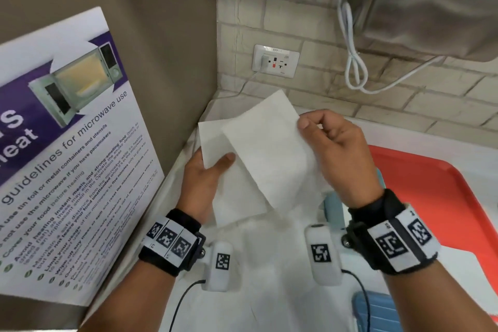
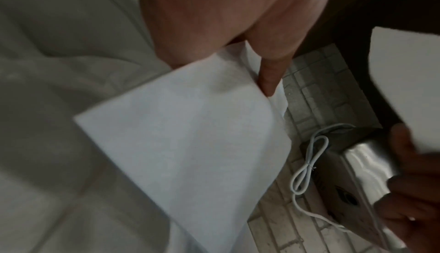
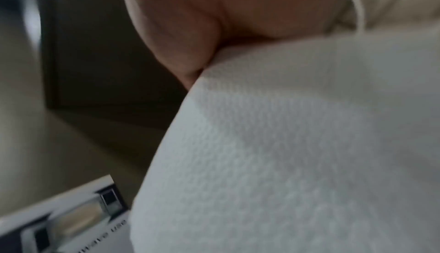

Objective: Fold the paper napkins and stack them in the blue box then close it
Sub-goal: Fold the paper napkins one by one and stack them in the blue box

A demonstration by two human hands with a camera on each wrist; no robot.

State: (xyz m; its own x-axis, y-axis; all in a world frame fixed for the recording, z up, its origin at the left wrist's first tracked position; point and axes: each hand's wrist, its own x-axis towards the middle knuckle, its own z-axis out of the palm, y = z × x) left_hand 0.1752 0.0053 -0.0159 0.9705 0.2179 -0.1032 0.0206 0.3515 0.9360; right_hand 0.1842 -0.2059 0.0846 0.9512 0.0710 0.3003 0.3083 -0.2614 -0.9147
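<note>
Paper napkin (image 1: 258,153) held up mid-frame w/ both hands: left hand (image 1: 206,180) pinches its lower-left part, thumb on top; right hand (image 1: 336,153) pinches the upper-right edge. Blue box (image 1: 334,210) partly hidden below, beside red tray (image 1: 436,197) at right.

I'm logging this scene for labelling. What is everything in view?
napkin: one, white, held up between both hands, partly folded
cloth: one, white, spread on the counter below
box: one, blue, mostly hidden under the napkin and right wrist
blue piece: one, at the bottom edge; whether it is the lid, cannot tell
tray: one, red, right
poster: one, white and purple, on the left wall
socket: one, white, on the brick wall
cable: one, white, looped
metal appliance: one, silver, upper right
left hand: pinches the napkin's left part
right hand: pinches its right edge
</note>
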